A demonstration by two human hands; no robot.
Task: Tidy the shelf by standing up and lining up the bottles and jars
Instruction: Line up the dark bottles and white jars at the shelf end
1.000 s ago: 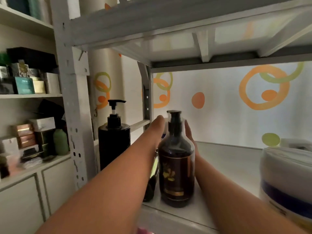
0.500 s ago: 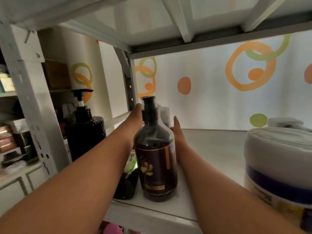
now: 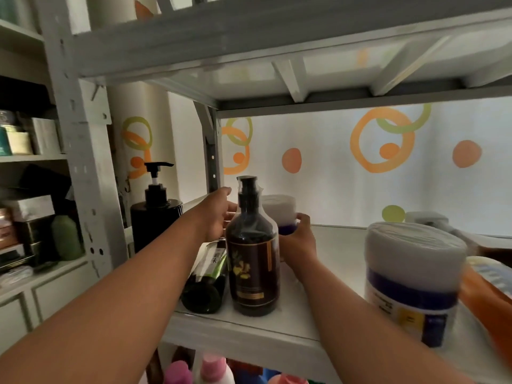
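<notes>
White shelf board (image 3: 293, 325) runs across the lower centre, its front lip bare at the middle. At lower right stands 1 white-lidded jar (image 3: 412, 281), label unreadable. Centre frame, a brown pump bottle (image 3: 253, 261) stands beside a dark bottle (image 3: 206, 284) lying flat. Behind them, left hand (image 3: 214, 214) and right hand (image 3: 297, 239) clasp a white-capped jar (image 3: 279, 209); clear board spreads rightward toward the patterned back wall (image 3: 332, 176).

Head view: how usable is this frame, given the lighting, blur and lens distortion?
Head view: backlit by the bright patterned white back panel, so the dark brown pump bottle and forearms look dim; the near white-and-purple tub is smeared at the right edge; the wide-angle lens bends the grey shelf frame.
</notes>
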